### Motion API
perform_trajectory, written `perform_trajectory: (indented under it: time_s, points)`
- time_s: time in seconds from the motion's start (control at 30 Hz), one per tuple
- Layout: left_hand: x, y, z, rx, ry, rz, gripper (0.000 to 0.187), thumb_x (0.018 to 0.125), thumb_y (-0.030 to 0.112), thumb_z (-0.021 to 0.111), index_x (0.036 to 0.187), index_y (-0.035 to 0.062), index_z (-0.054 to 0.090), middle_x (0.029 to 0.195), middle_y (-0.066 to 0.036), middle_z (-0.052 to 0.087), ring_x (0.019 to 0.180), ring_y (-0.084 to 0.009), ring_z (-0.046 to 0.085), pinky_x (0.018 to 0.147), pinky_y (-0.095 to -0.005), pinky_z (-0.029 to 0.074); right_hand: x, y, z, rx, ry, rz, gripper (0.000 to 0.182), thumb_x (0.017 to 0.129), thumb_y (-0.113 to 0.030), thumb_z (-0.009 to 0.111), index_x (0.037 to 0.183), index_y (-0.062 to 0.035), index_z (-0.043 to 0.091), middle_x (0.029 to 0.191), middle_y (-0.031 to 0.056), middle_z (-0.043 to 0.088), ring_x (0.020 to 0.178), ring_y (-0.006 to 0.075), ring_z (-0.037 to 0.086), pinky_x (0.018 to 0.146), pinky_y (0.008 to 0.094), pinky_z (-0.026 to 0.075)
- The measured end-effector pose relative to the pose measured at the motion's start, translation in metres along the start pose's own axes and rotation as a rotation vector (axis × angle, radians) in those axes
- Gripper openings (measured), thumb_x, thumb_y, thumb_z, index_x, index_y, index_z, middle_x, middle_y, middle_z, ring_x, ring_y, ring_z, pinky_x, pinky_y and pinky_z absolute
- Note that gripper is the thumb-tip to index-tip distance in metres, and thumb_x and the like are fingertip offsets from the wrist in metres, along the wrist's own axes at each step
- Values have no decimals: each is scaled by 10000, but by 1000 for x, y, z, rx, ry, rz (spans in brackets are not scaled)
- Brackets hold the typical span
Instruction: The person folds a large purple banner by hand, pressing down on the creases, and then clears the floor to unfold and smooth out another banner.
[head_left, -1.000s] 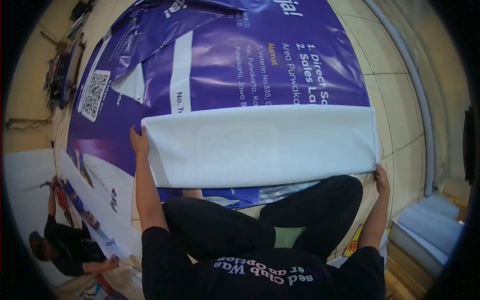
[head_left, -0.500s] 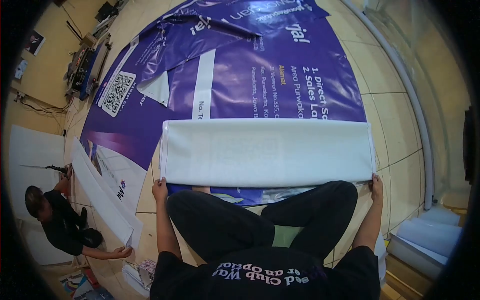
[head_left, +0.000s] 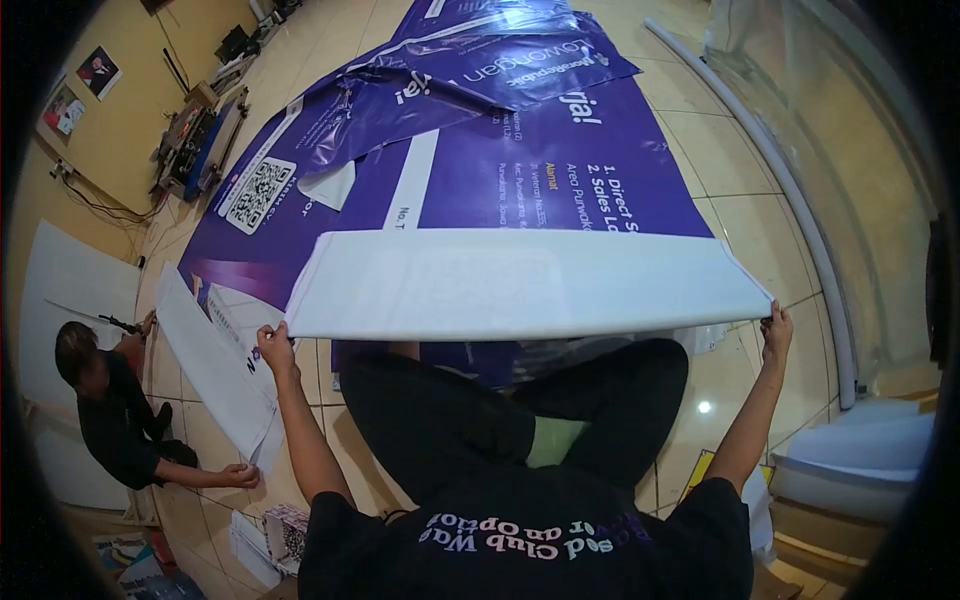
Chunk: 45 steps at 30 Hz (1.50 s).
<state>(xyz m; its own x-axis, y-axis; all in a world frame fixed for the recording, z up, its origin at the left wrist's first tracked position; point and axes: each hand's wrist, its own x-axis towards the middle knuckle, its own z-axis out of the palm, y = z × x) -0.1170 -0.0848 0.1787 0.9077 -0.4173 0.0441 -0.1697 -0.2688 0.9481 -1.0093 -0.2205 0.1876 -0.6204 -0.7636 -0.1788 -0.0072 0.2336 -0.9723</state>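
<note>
A purple printed banner (head_left: 470, 195) with white lettering spreads over the floor in front of me. Its near part is folded over, so a broad white strip of its back (head_left: 540, 285) faces up. My left hand (head_left: 277, 348) pinches the strip's near left corner, fingers closed on it. At the near right corner my right hand (head_left: 776, 330) grips the same strip. Between both hands the near edge is stretched straight and held up above my crossed legs. Purple print shows below that edge.
On the left a co-worker (head_left: 110, 410) holds both ends of another folded banner (head_left: 215, 370). A long grey tube (head_left: 775, 170) lies along the right. White rolls (head_left: 850, 460) rest at lower right. A machine (head_left: 200, 145) stands by the left wall.
Both my hands have risen and moved outward with the near edge of the folded banner, pulling it up off the layer below. The view has tilted upward a little.
</note>
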Motion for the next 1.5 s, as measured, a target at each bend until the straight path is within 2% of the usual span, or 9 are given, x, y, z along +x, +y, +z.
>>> perform_trajectory:
  time_s: [0.17,0.23,0.47,0.93,1.1,1.17,1.23,1.3,1.5]
  points:
    - [-9,2,-62,30,-27,188,206,746,40,593,807,85,401,719,-3,418,623,-88,406,564,-208,329,-18,15,-63,49,23,-29,209,855,-271,553,772,-92,485,629,-17,476,513,68,449,455,191,360]
    - [-21,6,-83,-172,6,243,192,745,45,586,811,98,414,641,4,451,509,-68,392,422,-204,289,-49,1,-81,1,105,-23,175,845,-235,565,870,-79,490,646,-9,490,533,73,462,463,198,370]
    - [-70,55,-115,-69,-41,41,176,732,34,567,797,111,423,628,22,456,475,-37,375,408,-175,262,-79,-16,-122,27,53,-58,226,810,-79,538,1020,-96,457,613,-12,477,465,54,416,394,175,304]
    - [122,59,166,234,-122,68,140,700,93,599,794,44,509,657,-19,484,525,-91,453,447,-228,354,159,-63,96,-383,-4,-49,272,773,-90,480,1034,-90,555,527,-29,407,381,57,346,338,207,257]
    - [168,85,261,-236,17,21,188,754,184,613,810,31,518,667,-49,532,567,-122,514,485,-235,402,199,-100,225,110,22,-135,390,836,-171,487,1201,-53,417,934,130,517,780,132,532,596,243,449]
    - [220,16,295,7,-25,-37,353,826,327,529,882,-21,540,820,-124,592,711,-186,577,614,-296,460,266,-29,230,-216,-76,-42,512,866,-236,471,1293,-19,291,1196,209,421,1116,234,437,886,344,408]
    - [221,-65,301,361,-208,-120,508,875,372,393,1110,-65,503,1050,-162,567,945,-283,531,839,-371,399,388,176,183,-982,-82,-319,577,867,-298,464,1312,7,261,1284,218,373,1235,297,320,1008,381,278]
    - [233,-163,273,719,-386,-190,491,881,372,381,1123,-29,529,1065,-166,564,997,-259,508,848,-348,388,293,162,196,-995,-308,-89,600,834,-335,512,1275,28,328,1255,204,429,1190,303,390,975,380,307]
    - [147,-105,275,383,-325,-170,331,868,151,408,1141,-8,508,1042,-132,577,970,-192,530,837,-284,400,251,146,202,-643,-205,-23,386,854,-208,501,1167,15,466,1078,143,550,963,207,530,839,312,417]
